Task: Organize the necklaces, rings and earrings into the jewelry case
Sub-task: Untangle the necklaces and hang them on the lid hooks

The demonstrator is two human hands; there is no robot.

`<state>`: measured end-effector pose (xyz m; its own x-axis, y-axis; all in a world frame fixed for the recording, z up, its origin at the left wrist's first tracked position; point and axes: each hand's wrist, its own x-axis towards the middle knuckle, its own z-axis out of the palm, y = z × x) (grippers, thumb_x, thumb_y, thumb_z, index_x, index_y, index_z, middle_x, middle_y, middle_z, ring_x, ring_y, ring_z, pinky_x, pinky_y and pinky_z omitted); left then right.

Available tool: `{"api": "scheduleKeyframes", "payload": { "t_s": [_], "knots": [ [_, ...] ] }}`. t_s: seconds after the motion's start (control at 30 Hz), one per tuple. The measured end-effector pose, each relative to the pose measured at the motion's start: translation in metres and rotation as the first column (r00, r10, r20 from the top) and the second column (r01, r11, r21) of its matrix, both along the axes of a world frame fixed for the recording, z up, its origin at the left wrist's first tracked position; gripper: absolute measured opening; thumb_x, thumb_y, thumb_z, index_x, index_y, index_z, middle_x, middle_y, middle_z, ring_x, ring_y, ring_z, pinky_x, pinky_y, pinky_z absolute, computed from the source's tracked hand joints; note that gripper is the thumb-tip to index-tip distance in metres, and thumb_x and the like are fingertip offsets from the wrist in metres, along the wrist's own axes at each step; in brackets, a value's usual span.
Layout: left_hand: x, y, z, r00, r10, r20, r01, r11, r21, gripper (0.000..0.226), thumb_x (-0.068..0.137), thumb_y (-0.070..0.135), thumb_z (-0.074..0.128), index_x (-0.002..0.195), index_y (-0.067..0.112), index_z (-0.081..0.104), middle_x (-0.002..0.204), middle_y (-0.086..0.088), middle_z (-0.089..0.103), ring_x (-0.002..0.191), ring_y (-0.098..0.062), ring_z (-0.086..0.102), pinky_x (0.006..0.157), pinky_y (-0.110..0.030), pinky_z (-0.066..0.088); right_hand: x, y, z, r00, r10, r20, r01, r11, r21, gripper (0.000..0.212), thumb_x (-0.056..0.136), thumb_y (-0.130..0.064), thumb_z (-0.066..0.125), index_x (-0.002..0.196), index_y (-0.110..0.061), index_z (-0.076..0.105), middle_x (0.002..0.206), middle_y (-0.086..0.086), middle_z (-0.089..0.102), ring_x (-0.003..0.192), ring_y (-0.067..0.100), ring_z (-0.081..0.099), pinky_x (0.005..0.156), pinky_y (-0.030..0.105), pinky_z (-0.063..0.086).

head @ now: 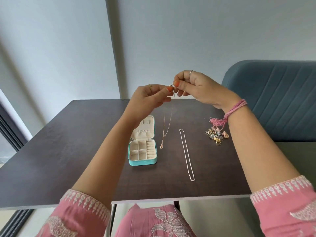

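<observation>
Raised above the dark table, my left hand [150, 98] and my right hand [193, 86] both pinch the clasp end of a thin rose-gold necklace [166, 127]. It hangs down in a loop, and its pendant reaches the tabletop just right of the case. The small teal jewelry case [142, 161] lies open on the table, its cream compartments and lid pockets showing. A silver chain necklace [187, 154] lies stretched out on the table to the right of the case. A pile of rings and earrings [216, 135] sits further right.
The dark wooden table [68, 159] has a second section joined on at the front. A blue-grey upholstered chair [277, 96] stands behind the table's right side. Pale walls rise behind. A pink thread band with a tassel hangs from my right wrist.
</observation>
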<state>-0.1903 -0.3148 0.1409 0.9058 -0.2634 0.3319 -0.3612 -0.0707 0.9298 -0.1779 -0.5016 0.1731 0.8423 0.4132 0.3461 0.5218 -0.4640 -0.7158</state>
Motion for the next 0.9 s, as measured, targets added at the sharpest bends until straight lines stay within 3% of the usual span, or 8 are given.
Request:
{"api": "scheduleKeyframes", "payload": {
  "t_s": [0.13, 0.3, 0.4, 0.53, 0.63, 0.8, 0.9],
  "knots": [
    [-0.004, 0.005, 0.002, 0.999, -0.026, -0.046, 0.023, 0.997, -0.071, 0.014, 0.092, 0.022, 0.061, 0.089, 0.011, 0.070, 0.084, -0.003, 0.072, 0.079, -0.014, 0.067, 0.088, -0.035, 0.054, -0.005, 0.006, 0.004, 1.000, -0.005, -0.001, 0.005, 1.000, -0.020, 0.010, 0.099, -0.023, 0.050, 0.093, -0.023, 0.058, 0.085, -0.007, 0.064, 0.078, 0.004, 0.062, 0.078, 0.027, 0.048],
    [-0.017, 0.005, 0.003, 0.963, -0.188, -0.191, 0.134, 0.955, -0.265, 0.017, 0.095, 0.017, 0.054, 0.087, 0.010, 0.067, 0.071, 0.000, 0.064, 0.066, -0.013, 0.061, 0.078, -0.029, 0.054, -0.013, 0.016, 0.002, 0.999, 0.026, -0.044, -0.025, 0.999, 0.021, 0.011, 0.100, -0.023, 0.049, 0.094, -0.023, 0.058, 0.085, -0.010, 0.065, 0.080, 0.004, 0.062, 0.081, 0.030, 0.049],
    [-0.022, 0.004, 0.004, 0.946, -0.236, -0.221, 0.163, 0.939, -0.305, 0.019, 0.096, 0.026, 0.054, 0.088, 0.013, 0.065, 0.070, 0.002, 0.057, 0.063, -0.010, 0.056, 0.072, -0.024, 0.053, -0.017, 0.021, -0.005, 0.992, 0.064, -0.112, -0.049, 0.990, 0.130, 0.012, 0.101, -0.022, 0.047, 0.102, -0.016, 0.057, 0.084, -0.012, 0.065, 0.079, 0.003, 0.062, 0.081, 0.031, 0.050],
    [-0.023, 0.004, 0.004, 0.953, -0.212, -0.218, 0.142, 0.944, -0.298, 0.020, 0.096, 0.027, 0.054, 0.086, 0.013, 0.063, 0.064, 0.006, 0.059, 0.059, -0.006, 0.056, 0.067, -0.021, 0.053, -0.024, 0.025, -0.016, 0.957, 0.150, -0.248, -0.038, 0.913, 0.405, 0.011, 0.100, -0.023, 0.049, 0.100, -0.017, 0.058, 0.086, -0.006, 0.066, 0.080, 0.008, 0.065, 0.080, 0.033, 0.052],
    [-0.024, 0.004, 0.007, 0.949, -0.210, -0.234, 0.118, 0.927, -0.355, 0.019, 0.095, 0.026, 0.056, 0.088, 0.012, 0.065, 0.068, 0.003, 0.065, 0.062, -0.008, 0.061, 0.069, -0.022, 0.054, -0.028, 0.031, -0.028, 0.933, 0.190, -0.305, 0.019, 0.823, 0.568, 0.014, 0.100, -0.022, 0.047, 0.097, -0.020, 0.060, 0.089, -0.002, 0.067, 0.078, 0.011, 0.065, 0.077, 0.034, 0.052],
    [-0.025, 0.007, 0.008, 0.930, -0.250, -0.270, 0.089, 0.865, -0.494, 0.012, 0.094, 0.020, 0.058, 0.095, 0.010, 0.066, 0.085, -0.003, 0.072, 0.071, -0.009, 0.067, 0.069, -0.022, 0.056, -0.037, 0.041, -0.051, 0.900, 0.237, -0.366, 0.072, 0.746, 0.662, 0.013, 0.099, -0.019, 0.048, 0.096, -0.019, 0.061, 0.080, -0.002, 0.070, 0.075, 0.014, 0.068, 0.075, 0.033, 0.050],
    [-0.025, 0.010, 0.009, 0.930, -0.268, -0.252, 0.090, 0.829, -0.552, 0.011, 0.094, 0.014, 0.057, 0.100, 0.010, 0.065, 0.091, -0.003, 0.073, 0.078, -0.010, 0.069, 0.075, -0.022, 0.057, -0.044, 0.046, -0.065, 0.904, 0.227, -0.361, 0.076, 0.747, 0.660, 0.010, 0.096, -0.014, 0.054, 0.094, -0.018, 0.063, 0.075, -0.004, 0.068, 0.069, 0.012, 0.064, 0.076, 0.031, 0.049]
  ]
}}
